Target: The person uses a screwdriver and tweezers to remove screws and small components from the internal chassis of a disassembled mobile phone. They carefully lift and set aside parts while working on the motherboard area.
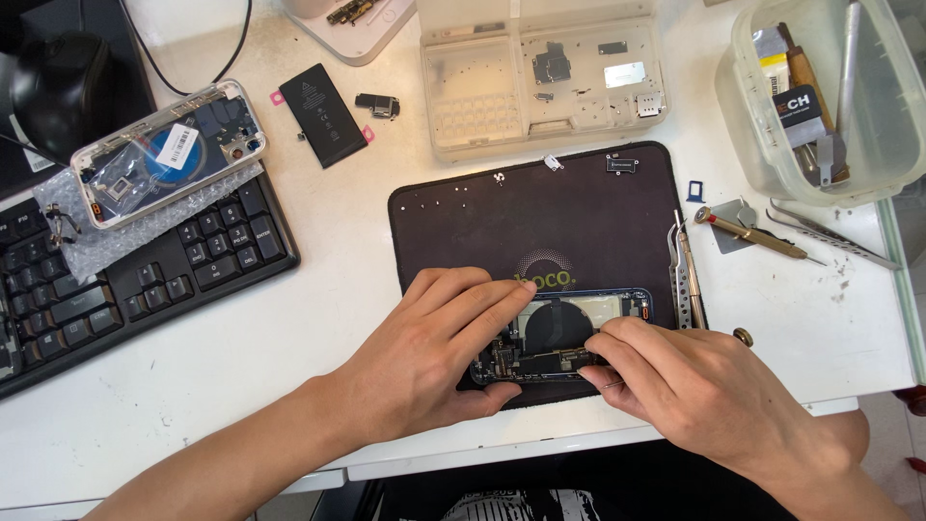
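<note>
Two hands are set on an opened phone body [579,328] that lies near the front edge of a dark work mat [463,232] on the white worktop [318,289]. The left hand [439,352] is laid flat over the left end of the phone body, fingers pressed down on it rather than closed around it. The right hand [680,386] is curled at the lower right edge, its fingertips pinched together over the circuit board; whether something small is held between them cannot be told.

Just right of the phone body, metal tweezers [682,275] lie along the mat's edge, with a brass-coloured screwdriver [752,233] and a second pair of tweezers [834,239] further right. A clear plastic tub of tools [820,96] stands at the far right, cut off by the frame. Behind the mat, a clear parts tray [540,72] is seen with small metal pieces in it. A black battery [323,114] and a small black part [378,104] lie left of the tray. A second phone housing [169,152] rests on bubble wrap [106,241] over a black keyboard [116,289], which is cut off at the left.

Much of the phone body's left half and lower edge is hidden under the hands, and tiny screws on the mat are too small to be made out clearly
</note>
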